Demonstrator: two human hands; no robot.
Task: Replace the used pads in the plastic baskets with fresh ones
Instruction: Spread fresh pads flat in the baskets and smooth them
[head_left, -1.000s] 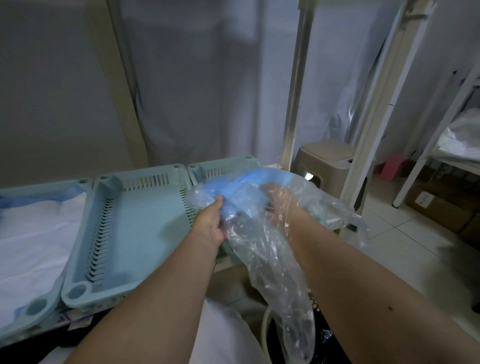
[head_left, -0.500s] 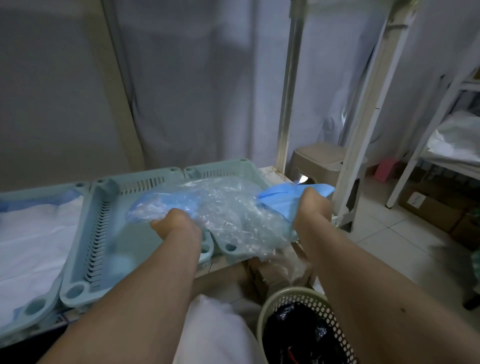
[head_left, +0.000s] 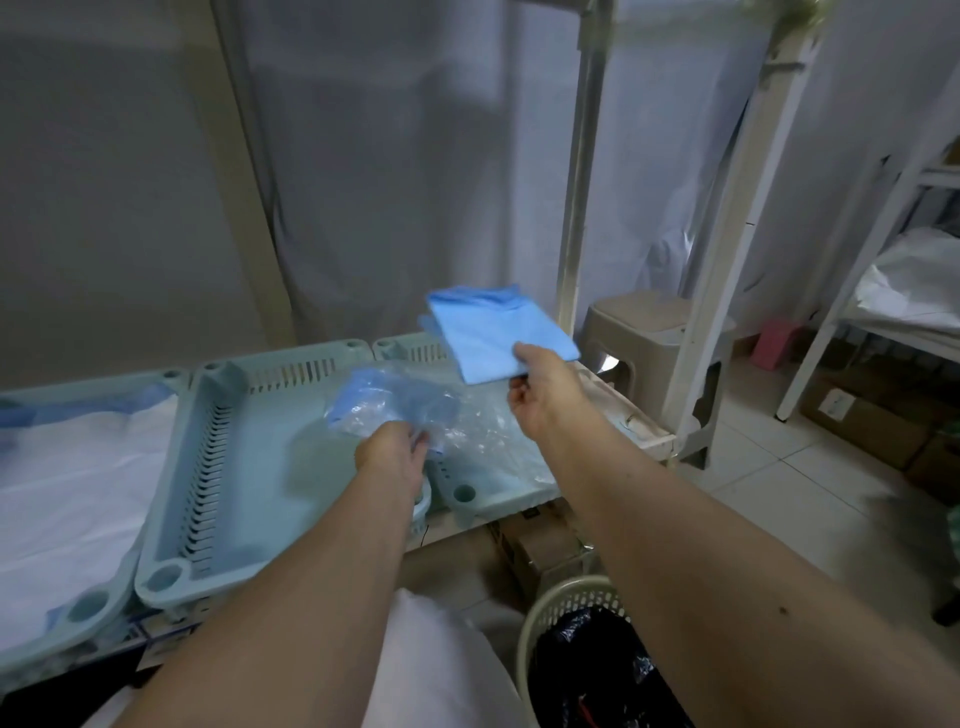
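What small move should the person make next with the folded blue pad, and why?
Probably unfold the pad over the middle basket. The right hand holds it clear of the bag, which the left hand grips. That basket looks bare; the left basket holds a white liner.

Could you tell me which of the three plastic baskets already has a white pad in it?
The leftmost basket; the middle basket is bare, the right basket holds clear wrapping.
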